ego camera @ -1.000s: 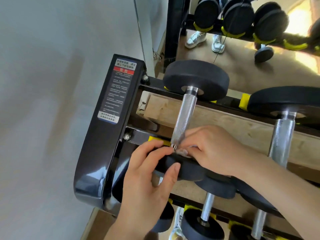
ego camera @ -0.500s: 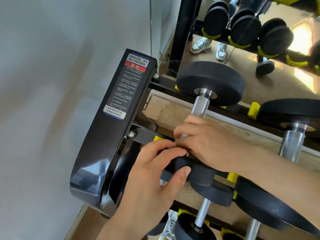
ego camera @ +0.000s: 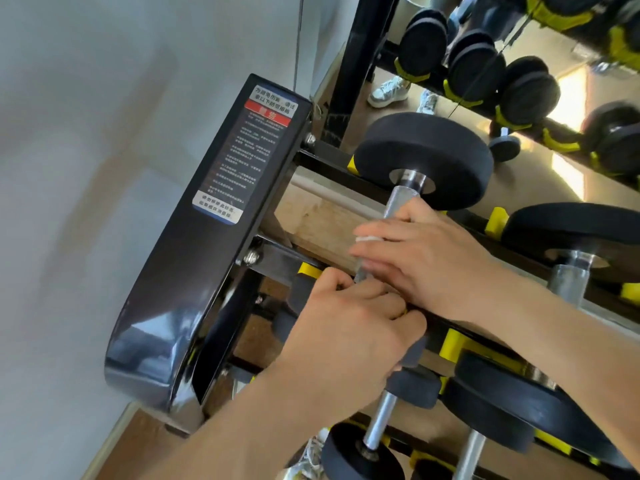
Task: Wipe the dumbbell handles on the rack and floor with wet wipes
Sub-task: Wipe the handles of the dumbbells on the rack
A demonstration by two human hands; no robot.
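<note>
Knurled metal handle [ego camera: 398,202] — matt rubber heads [ego camera: 424,154], glossy rack side [ego camera: 194,271].

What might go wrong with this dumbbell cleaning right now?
The left hand grips the near end of the dumbbell by the rack; if the dumbbell shifts, it may get pinched. The right hand covers only the middle of the handle with the wipe, so the top end might be missed.
</note>
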